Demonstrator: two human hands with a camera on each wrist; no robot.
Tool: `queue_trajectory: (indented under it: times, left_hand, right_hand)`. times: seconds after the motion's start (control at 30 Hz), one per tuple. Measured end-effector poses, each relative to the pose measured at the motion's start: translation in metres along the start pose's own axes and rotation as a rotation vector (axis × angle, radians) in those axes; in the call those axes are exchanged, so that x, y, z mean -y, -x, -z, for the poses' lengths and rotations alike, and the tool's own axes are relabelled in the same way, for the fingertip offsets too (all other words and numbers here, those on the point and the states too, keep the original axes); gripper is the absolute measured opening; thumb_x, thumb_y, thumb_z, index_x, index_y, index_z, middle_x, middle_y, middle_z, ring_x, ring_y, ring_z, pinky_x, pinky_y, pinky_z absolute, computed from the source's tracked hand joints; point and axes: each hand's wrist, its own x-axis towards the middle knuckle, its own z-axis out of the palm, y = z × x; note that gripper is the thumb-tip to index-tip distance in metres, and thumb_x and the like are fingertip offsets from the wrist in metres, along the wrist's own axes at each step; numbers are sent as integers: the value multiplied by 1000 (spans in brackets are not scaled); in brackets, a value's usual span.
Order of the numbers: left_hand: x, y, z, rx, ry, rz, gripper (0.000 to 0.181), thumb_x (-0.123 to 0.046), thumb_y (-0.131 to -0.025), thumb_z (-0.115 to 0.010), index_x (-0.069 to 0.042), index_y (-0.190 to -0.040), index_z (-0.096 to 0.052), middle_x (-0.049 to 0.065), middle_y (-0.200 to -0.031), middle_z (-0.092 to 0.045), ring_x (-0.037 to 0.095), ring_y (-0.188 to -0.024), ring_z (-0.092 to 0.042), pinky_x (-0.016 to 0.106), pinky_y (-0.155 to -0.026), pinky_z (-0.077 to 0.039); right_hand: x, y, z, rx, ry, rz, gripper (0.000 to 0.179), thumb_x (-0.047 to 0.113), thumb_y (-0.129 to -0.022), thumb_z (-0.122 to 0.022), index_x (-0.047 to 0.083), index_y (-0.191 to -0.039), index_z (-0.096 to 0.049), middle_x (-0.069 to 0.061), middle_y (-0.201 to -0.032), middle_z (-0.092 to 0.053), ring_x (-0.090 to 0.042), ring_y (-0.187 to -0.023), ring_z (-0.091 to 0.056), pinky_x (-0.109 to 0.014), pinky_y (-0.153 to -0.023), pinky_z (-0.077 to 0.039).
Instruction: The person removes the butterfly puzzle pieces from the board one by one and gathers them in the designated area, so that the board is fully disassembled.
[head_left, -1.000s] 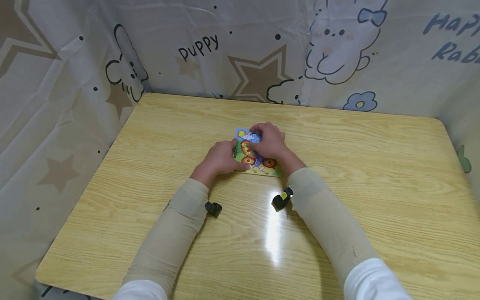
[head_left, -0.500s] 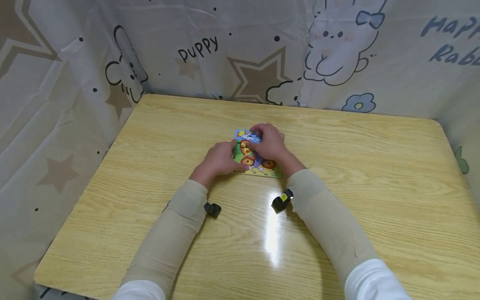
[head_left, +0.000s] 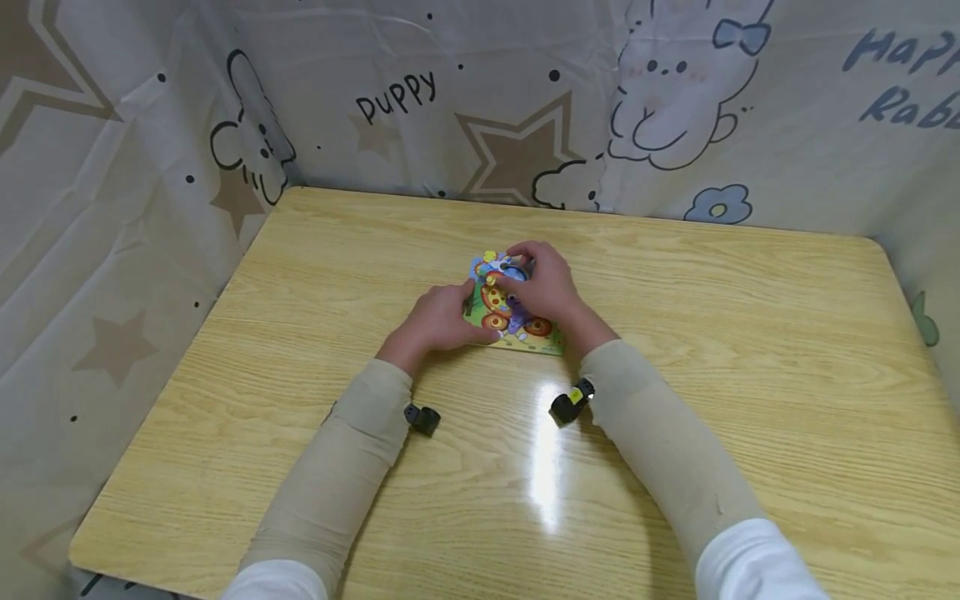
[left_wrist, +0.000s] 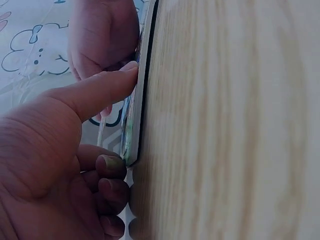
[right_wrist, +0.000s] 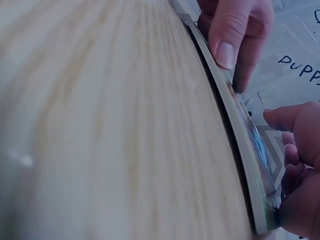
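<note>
A small picture board point(head_left: 534, 342), brightly printed with a cartoon scene of red wheels and a purple figure, lies flat on the wooden table. My left hand point(head_left: 441, 318) holds its left side, thumb on the near edge and the other fingers at the side. Over the board's upper right, my right hand point(head_left: 546, 285) pinches a thin blue and yellow piece point(head_left: 492, 257), which looks like a jigsaw piece, tilted above the picture. The right fingers hide part of the piece and the board's right side. In the left wrist view, the left thumb point(left_wrist: 107, 87) rests along the board's edge.
The pale wood table point(head_left: 712, 350) extends on all sides of the board. A cloth with cartoon prints point(head_left: 390, 142) hangs behind and at the sides. Small black wrist cameras point(head_left: 423, 419) jut from both sleeves above the tabletop.
My right hand has shifted slightly up and right, raising the blue and yellow piece, which now covers the printed sun. My left hand and the board have stayed nearly still.
</note>
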Motion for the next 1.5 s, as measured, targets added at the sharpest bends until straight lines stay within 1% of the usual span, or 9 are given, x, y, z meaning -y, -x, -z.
queue_trajectory:
  times: [0.1,0.2,0.43,0.63,0.77,0.93,1.07,1.33,1.5]
  left_hand:
    - [1,0,-1,2,11,0,101,-50,-82,-79,1,-154,-31,20,-146,-49,34,-132,-46,43,-107,-37]
    - [1,-1,-1,4,27,-1,102,-49,-81,-80,2,-155,-30,21,-147,-47,33,-134,-45,42,-108,-37]
    - [2,-1,-1,7,46,9,103,-48,-81,-81,0,-156,-28,20,-150,-44,33,-136,-42,42,-110,-35]
    - [4,-1,0,11,56,29,104,-48,-81,-81,-1,-157,-26,19,-152,-41,32,-139,-39,42,-111,-33]
    - [5,-1,-1,4,60,17,105,-48,-81,-81,-1,-157,-26,19,-152,-41,32,-139,-38,41,-111,-33]
    - [7,0,-2,-1,60,6,105,-47,-81,-82,-1,-157,-26,19,-152,-41,33,-138,-39,41,-111,-33]
    - [6,0,-4,-3,65,6,105,-47,-81,-82,-1,-157,-26,19,-152,-42,33,-139,-39,41,-111,-33]
    - [6,-1,-5,-7,70,5,104,-47,-80,-82,-1,-156,-27,19,-152,-41,32,-139,-38,41,-111,-33]
    - [6,-1,-6,-9,75,9,105,-46,-80,-82,-2,-157,-27,18,-152,-41,32,-139,-38,42,-111,-33]
  right_hand:
    - [-1,1,3,-20,-38,10,44,28,-89,-78,6,-124,-63,-11,-107,-55,-26,-96,-50,-39,-82,-42]
    - [-2,3,7,-31,-61,7,45,28,-88,-79,7,-124,-64,-11,-108,-55,-26,-95,-49,-38,-80,-41]
    - [-5,8,19,-48,-32,5,46,29,-89,-79,8,-126,-63,-10,-108,-53,-26,-97,-47,-39,-81,-41]
    - [-10,14,31,-61,-46,-18,47,31,-88,-79,9,-127,-62,-11,-110,-52,-26,-98,-46,-38,-81,-40]
    - [-17,17,39,-81,-38,-9,46,30,-88,-79,9,-125,-63,-12,-108,-52,-27,-96,-45,-38,-79,-37]
    - [-24,22,48,-97,-37,-10,46,28,-88,-80,7,-125,-63,-11,-109,-53,-29,-100,-46,-39,-81,-37]
    - [-29,26,55,-103,-31,-35,47,28,-88,-80,7,-125,-63,-11,-109,-52,-30,-101,-45,-39,-81,-37]
    - [-39,33,70,-136,0,-73,45,26,-87,-81,8,-125,-64,-12,-107,-51,-27,-93,-42,-38,-76,-35]
    - [-46,36,79,-130,4,-93,46,28,-88,-79,8,-126,-63,-12,-108,-49,-27,-92,-41,-38,-74,-35]
